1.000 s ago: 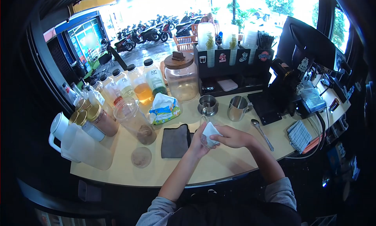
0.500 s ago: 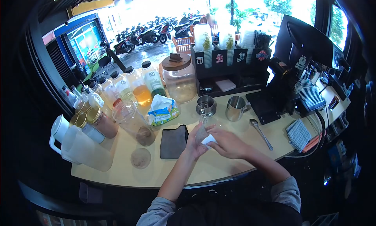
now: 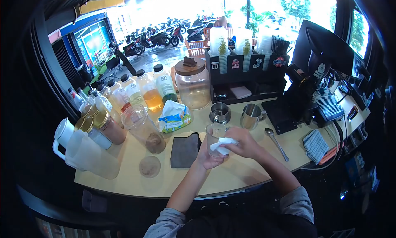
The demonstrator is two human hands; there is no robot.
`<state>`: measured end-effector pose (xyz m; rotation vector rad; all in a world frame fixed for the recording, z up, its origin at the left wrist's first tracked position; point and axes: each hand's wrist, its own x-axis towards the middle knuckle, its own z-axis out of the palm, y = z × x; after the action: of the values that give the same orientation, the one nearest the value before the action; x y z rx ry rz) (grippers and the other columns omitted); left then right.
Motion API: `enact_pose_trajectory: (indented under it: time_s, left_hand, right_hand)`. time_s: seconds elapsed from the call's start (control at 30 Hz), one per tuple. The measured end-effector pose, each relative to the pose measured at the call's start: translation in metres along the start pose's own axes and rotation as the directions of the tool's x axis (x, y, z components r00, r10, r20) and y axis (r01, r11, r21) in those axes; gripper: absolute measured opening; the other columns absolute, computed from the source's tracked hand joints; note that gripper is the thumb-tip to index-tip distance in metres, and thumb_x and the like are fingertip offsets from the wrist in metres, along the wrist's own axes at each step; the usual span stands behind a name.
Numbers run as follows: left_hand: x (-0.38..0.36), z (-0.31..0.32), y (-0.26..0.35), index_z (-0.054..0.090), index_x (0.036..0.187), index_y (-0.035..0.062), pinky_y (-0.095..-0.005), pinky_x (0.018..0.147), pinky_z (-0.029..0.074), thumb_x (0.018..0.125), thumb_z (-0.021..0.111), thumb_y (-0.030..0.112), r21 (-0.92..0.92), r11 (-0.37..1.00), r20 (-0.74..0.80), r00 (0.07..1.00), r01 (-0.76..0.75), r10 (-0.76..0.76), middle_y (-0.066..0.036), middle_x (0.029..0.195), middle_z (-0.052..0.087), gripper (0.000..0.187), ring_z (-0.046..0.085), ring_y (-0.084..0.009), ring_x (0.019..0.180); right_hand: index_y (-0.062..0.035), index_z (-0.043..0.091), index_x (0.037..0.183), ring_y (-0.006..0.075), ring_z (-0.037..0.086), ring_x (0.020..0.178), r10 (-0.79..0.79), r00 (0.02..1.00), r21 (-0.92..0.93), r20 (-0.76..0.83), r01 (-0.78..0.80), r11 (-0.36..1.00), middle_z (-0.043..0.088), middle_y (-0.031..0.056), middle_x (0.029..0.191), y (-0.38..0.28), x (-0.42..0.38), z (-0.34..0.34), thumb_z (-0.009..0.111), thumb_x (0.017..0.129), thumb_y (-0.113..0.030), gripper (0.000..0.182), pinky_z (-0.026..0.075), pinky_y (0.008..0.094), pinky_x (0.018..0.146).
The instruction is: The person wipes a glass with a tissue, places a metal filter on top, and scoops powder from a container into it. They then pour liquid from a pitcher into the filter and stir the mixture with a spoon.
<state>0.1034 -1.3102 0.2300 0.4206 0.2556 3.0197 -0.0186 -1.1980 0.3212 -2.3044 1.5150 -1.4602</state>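
Note:
My left hand (image 3: 209,158) is wrapped round the lower part of a clear glass cup (image 3: 213,133), which stands upright just above the counter's front part. In my right hand (image 3: 243,144) a crumpled white tissue (image 3: 222,145) is pinched, pressed against the side of the cup. Just beyond the cup sits a small metal cup (image 3: 220,113), and a steel jug (image 3: 250,116) is to its right. Left of my hands lies a dark grey cloth (image 3: 184,151). A metal spoon (image 3: 277,145) rests right of my right hand.
A tissue pack (image 3: 175,119), a tall clear container (image 3: 144,128) and a round lid (image 3: 149,167) are on the left. Bottles (image 3: 147,91), jars (image 3: 108,126) and pitchers (image 3: 93,153) line that side. A lidded glass jar (image 3: 192,87), cup rack (image 3: 247,79), black machine (image 3: 295,102) and checked cloth (image 3: 315,143) stand beyond.
The glass cup has turned from tilted to upright in my left hand. My right hand has shifted slightly up and right, and more of the tissue shows. The view has moved slightly.

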Motion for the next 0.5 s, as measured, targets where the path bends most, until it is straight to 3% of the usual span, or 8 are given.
enact_pose_trajectory:
  time_s: [0.07,0.13,0.17,0.23,0.37,0.43,0.47,0.5]
  left_hand:
    - [-0.002,-0.004,0.003,0.056,0.113,0.0088,-0.032,0.05,0.055,0.085,0.037,0.069,-0.105,0.994,0.087,0.996,0.038,-0.028,-0.009,0.103,0.063,0.069,0.064,-0.0319,0.081]
    - [-0.008,-0.005,0.004,0.052,0.12,0.0098,-0.04,0.069,0.056,0.089,0.035,0.065,0.252,0.967,-0.111,0.991,-0.041,0.071,-0.01,0.112,0.06,0.066,0.063,-0.0316,0.093]
    - [-0.005,-0.007,0.001,0.052,0.12,0.0098,-0.04,0.069,0.056,0.089,0.035,0.065,0.257,0.966,-0.107,0.992,-0.039,0.069,-0.01,0.112,0.06,0.066,0.063,-0.0316,0.093]
    - [0.005,-0.007,-0.011,0.046,0.127,0.013,-0.0469,0.086,0.051,0.092,0.033,0.061,0.806,0.553,-0.196,0.785,-0.212,0.587,-0.009,0.12,0.055,0.06,0.058,-0.0297,0.107]
    - [0.004,0.011,-0.016,0.036,0.134,0.0105,-0.043,0.079,0.055,0.094,0.036,0.055,0.855,0.459,-0.109,0.781,-0.243,0.615,-0.012,0.122,0.051,0.06,0.057,-0.0249,0.107]
    - [-0.002,0.001,-0.014,0.038,0.133,0.0106,-0.0452,0.078,0.054,0.092,0.039,0.056,0.751,0.627,-0.169,0.857,-0.209,0.488,-0.011,0.12,0.053,0.062,0.057,-0.0243,0.107]
    - [-0.003,-0.002,-0.01,0.038,0.133,0.0106,-0.0452,0.078,0.054,0.092,0.039,0.056,0.751,0.625,-0.167,0.853,-0.214,0.494,-0.011,0.12,0.053,0.062,0.057,-0.0243,0.107]
    - [-0.004,-0.003,-0.007,0.04,0.133,0.0103,-0.0457,0.077,0.054,0.09,0.04,0.059,0.611,0.748,-0.108,0.909,-0.259,0.403,-0.011,0.119,0.054,0.065,0.057,-0.0252,0.107]
  right_hand:
    - [-0.0021,0.062,0.085,0.0311,0.058,0.065,0.102,0.994,0.074,0.031,-0.104,0.992,0.059,0.0133,0.072,-0.002,0.001,-0.002,0.066,0.082,-0.016,0.015,0.044,0.0372,0.059]
    - [-0.0012,0.061,0.091,0.0318,0.06,0.069,0.253,0.964,0.133,0.081,-0.262,0.956,0.061,0.0143,0.076,-0.001,-0.001,-0.002,0.062,0.082,-0.011,0.013,0.046,0.0387,0.062]
    - [-0.0012,0.061,0.091,0.0318,0.06,0.069,0.249,0.965,0.129,0.078,-0.257,0.958,0.061,0.0143,0.076,-0.002,0.0,-0.001,0.062,0.082,-0.011,0.013,0.046,0.0387,0.062]
    - [-0.0022,0.062,0.096,0.033,0.063,0.075,0.212,0.976,0.089,-0.046,-0.208,0.974,0.062,0.0163,0.08,-0.006,0.001,0.004,0.06,0.082,-0.008,0.015,0.047,0.0401,0.065]
    - [-0.0031,0.062,0.1,0.0335,0.064,0.08,0.26,0.965,-0.007,0.041,-0.26,0.965,0.063,0.0171,0.084,-0.008,0.01,0.005,0.058,0.083,-0.007,0.018,0.048,0.0401,0.066]
    - [-0.0038,0.062,0.103,0.0319,0.064,0.075,0.209,0.977,0.001,0.045,-0.21,0.978,0.063,0.0159,0.083,-0.005,0.009,0.008,0.056,0.085,-0.007,0.019,0.049,0.0373,0.064]
    - [-0.0038,0.062,0.103,0.0319,0.064,0.075,0.205,0.977,0.003,0.051,-0.206,0.979,0.063,0.0159,0.083,-0.003,0.008,0.007,0.056,0.085,-0.007,0.019,0.049,0.0373,0.064]
    - [-0.0034,0.061,0.104,0.0277,0.063,0.072,0.236,0.97,0.075,0.066,-0.241,0.968,0.063,0.0142,0.082,0.0,0.007,0.004,0.056,0.087,-0.009,0.019,0.049,0.0351,0.064]
